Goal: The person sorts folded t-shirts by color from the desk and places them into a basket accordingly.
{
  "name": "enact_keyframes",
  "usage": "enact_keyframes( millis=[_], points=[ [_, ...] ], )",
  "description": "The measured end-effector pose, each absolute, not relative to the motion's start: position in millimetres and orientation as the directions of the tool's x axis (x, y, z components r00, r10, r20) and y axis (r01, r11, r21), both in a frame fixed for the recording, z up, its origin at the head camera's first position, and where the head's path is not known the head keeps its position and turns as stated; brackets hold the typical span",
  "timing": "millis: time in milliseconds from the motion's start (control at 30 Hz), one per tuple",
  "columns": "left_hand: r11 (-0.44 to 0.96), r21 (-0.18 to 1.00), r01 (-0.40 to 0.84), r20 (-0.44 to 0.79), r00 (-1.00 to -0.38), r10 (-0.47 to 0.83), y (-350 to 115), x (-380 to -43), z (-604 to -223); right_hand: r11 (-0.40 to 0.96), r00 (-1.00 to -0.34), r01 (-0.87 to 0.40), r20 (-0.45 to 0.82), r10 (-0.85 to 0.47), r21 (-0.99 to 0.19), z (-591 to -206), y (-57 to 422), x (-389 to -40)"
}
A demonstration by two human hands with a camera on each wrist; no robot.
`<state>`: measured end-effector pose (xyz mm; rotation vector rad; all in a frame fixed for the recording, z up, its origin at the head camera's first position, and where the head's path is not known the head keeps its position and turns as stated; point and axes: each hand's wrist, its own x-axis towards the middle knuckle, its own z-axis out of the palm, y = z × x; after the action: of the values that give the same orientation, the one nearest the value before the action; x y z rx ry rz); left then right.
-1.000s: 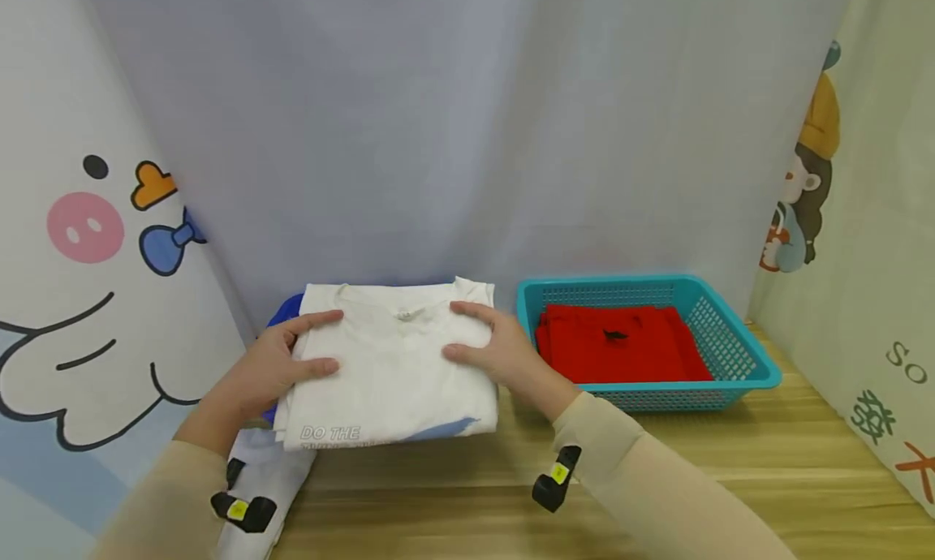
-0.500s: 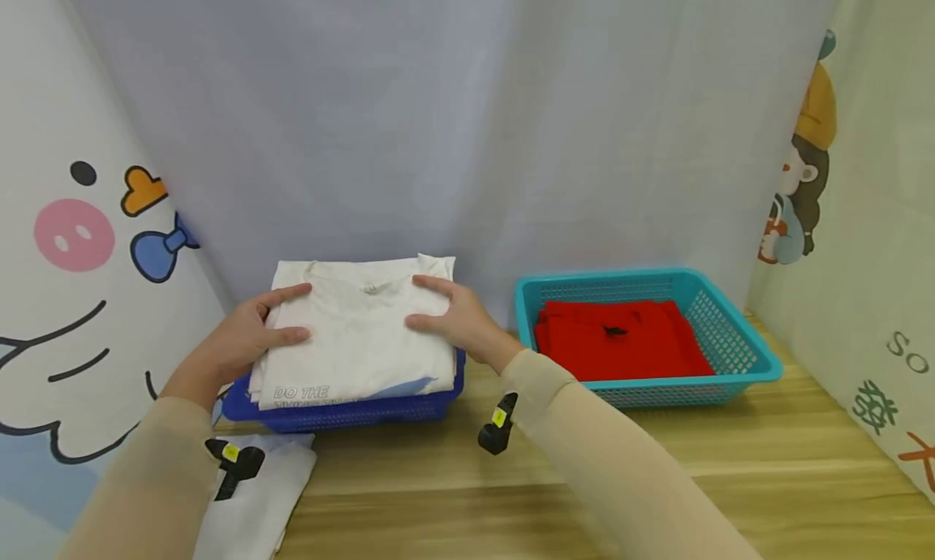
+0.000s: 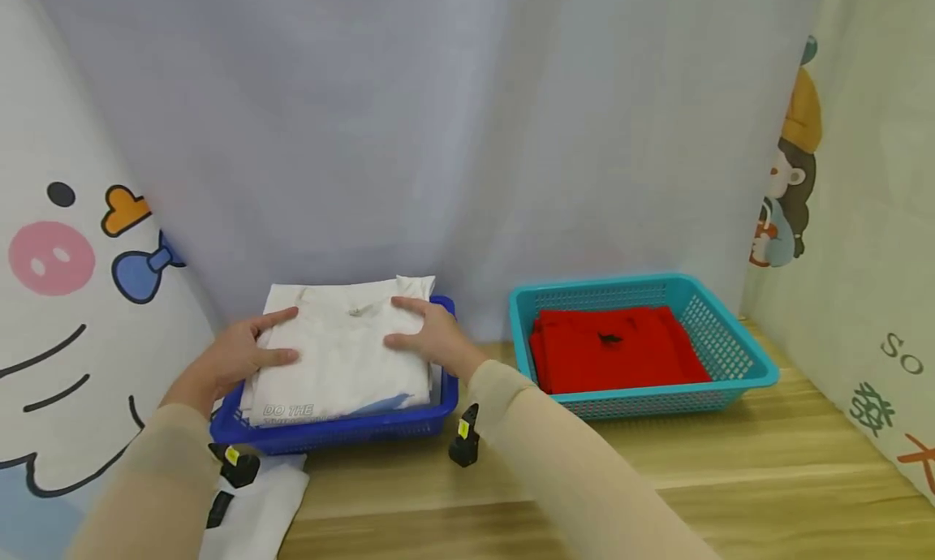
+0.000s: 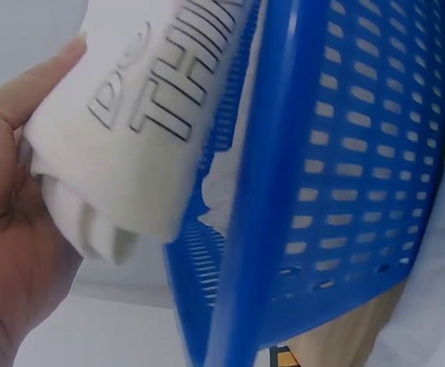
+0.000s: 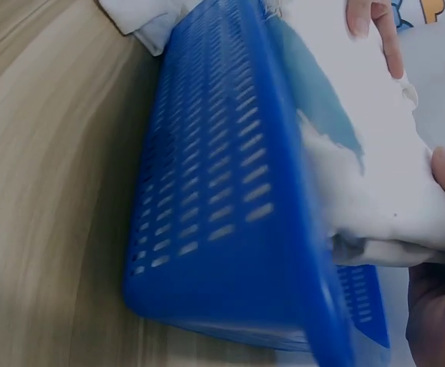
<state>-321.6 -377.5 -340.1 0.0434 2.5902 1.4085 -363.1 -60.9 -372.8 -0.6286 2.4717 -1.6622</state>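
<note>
A folded white T-shirt (image 3: 343, 361) with "DO THE" lettering and a blue patch lies between my two hands at the blue basket (image 3: 351, 430). My left hand (image 3: 237, 355) grips its left side and my right hand (image 3: 434, 337) grips its right side, thumbs towards the near edge. In the left wrist view the folded corner of the T-shirt (image 4: 123, 153) is just above the rim of the basket (image 4: 272, 153), and some white cloth shows inside. The right wrist view has the other T-shirt edge in the right hand (image 5: 440, 313). Fingers under the folds are partly hidden.
A teal basket (image 3: 657, 402) holding a folded red garment (image 3: 613, 361) stands to the right. White folded cloth (image 3: 263, 503) lies at the near left, partly behind the left sleeve. A grey curtain (image 3: 438, 138) hangs behind the wooden table (image 3: 570, 487).
Both hands have carried the white T-shirt leftward and down into the blue basket's opening. The basket, mostly covered at first, now shows more of its rim. The view has shifted slightly.
</note>
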Motion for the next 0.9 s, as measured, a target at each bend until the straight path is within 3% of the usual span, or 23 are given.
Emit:
enact_keyframes(
  millis=[267, 433, 900],
  points=[
    [0.758, 0.652, -0.014, -0.106, -0.992, 0.072, -382, -323, -366, 0.437, -0.912, -0.263, 0.075, -0.402, -0.860, -388, -74, -355],
    [0.812, 0.582, -0.034, -0.112, -0.993, 0.039, -381, -323, -378, 0.476, -0.895, -0.292, 0.062, -0.442, -0.830, -394, -79, -354],
    [0.769, 0.638, -0.030, -0.083, -0.996, 0.029, -383, -323, -387, 0.526, -0.897, -0.316, 0.067, -0.438, -0.790, -393, -78, -353]
  ],
)
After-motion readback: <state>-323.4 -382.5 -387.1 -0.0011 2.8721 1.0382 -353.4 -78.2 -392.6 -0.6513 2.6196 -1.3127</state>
